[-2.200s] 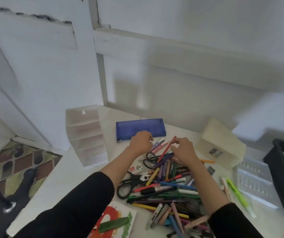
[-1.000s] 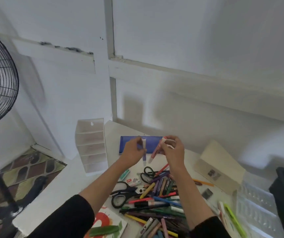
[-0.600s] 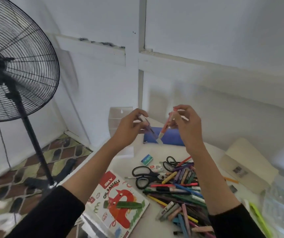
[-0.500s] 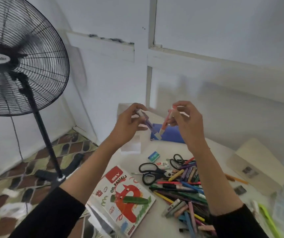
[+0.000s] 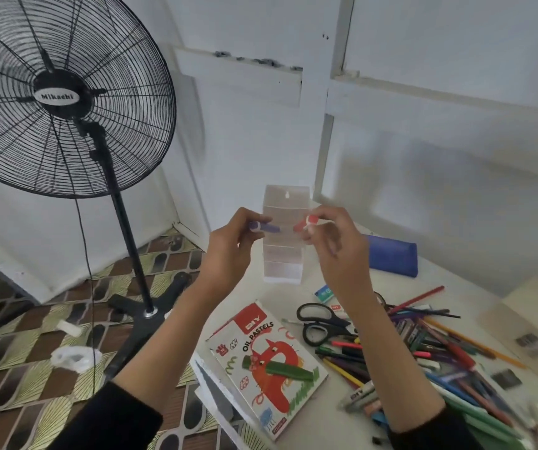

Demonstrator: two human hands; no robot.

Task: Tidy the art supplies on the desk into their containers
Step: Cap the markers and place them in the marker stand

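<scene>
Sorting step, mid-air: left hand (image 5: 228, 251) pinches a purple stick (image 5: 266, 227), right hand (image 5: 335, 245) pinches a red-orange stick (image 5: 303, 224), fingers curled round each, both raised in front of the clear tiered organizer (image 5: 283, 267) standing on the counter (image 5: 279, 293). Next, likely: choose a tier or the oil pastels box (image 5: 267, 355), then lower each in. Organizer tiers look empty; blue pouch (image 5: 391, 258) lies closed, contents hidden. Pen pile (image 5: 423, 345) lies loose at right.

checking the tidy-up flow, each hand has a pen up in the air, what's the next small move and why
Probably lower both pens into a compartment of the clear tiered organizer: the left hand pinches a purple pen and the right hand a red pen, raised in front of it.
</scene>
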